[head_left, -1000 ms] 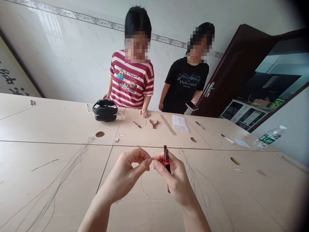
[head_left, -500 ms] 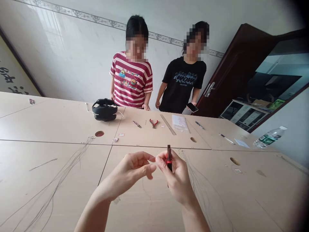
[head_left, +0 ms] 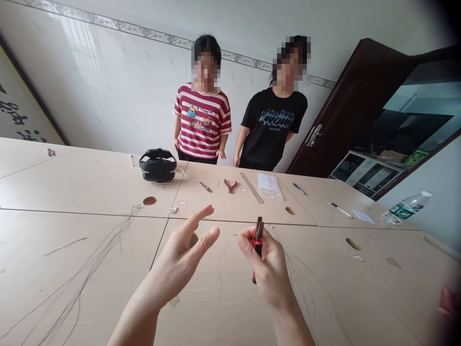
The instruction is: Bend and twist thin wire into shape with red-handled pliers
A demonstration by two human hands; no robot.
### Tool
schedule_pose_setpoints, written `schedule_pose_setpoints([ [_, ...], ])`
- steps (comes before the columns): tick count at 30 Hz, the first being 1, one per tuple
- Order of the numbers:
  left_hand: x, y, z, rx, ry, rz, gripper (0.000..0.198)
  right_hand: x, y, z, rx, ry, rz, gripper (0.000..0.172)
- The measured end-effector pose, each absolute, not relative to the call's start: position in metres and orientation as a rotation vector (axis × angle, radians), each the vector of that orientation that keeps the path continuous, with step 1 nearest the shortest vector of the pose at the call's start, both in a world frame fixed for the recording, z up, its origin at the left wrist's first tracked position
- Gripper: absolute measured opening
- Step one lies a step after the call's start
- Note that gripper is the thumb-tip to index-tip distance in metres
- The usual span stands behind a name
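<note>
- The small pliers [head_left: 258, 238] with red and black handles are in the right hand [head_left: 265, 269], above the near part of the table [head_left: 201, 312]; their tips point away from the person.
- The right hand is closed around these pliers, and the wrist comes from below them; the thumb and the forefinger are together, just to the left of the pliers.
- From these fingertips one thin wire [head_left: 221, 269] goes to the left of the pliers and then down; where its lower end stops is too fine to tell.
- The left hand [head_left: 176, 262] is to the left of the pliers, well apart from them. Its thumb and forefinger are spread from each other, both pointing away from the person; whether the hidden fingers hold something, one cannot tell.
- Between the left thumb and the pliers there is an open gap, crossed partly by the wire.
- A table joint [head_left: 223, 220] runs from side to side, close behind the pliers' tips.
- To the right of the pliers, a wire bundle [head_left: 297, 276] lies just beside the right hand.
- Farther behind the pliers are a second pair of pliers [head_left: 230, 186] and a ruler [head_left: 252, 188], before the far table edge.
</note>
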State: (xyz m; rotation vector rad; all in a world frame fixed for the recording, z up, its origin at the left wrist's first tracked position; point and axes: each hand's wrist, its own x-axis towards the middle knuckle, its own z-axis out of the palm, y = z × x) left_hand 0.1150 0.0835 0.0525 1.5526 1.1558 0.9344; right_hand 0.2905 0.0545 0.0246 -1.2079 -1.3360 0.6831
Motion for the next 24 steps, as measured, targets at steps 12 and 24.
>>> schedule_pose_setpoints([
  [12, 0.115, 0.087, 0.032, 1.192, 0.209, 0.367, 0.035, 0.286, 0.055, 0.021, -1.237, -1.359, 0.607, 0.023],
  [24, 0.103, 0.084, 0.057, 0.633, 0.294, 1.226, 0.028, 0.278, 0.054, 0.020, -1.209, -1.357, 0.707, 0.025],
])
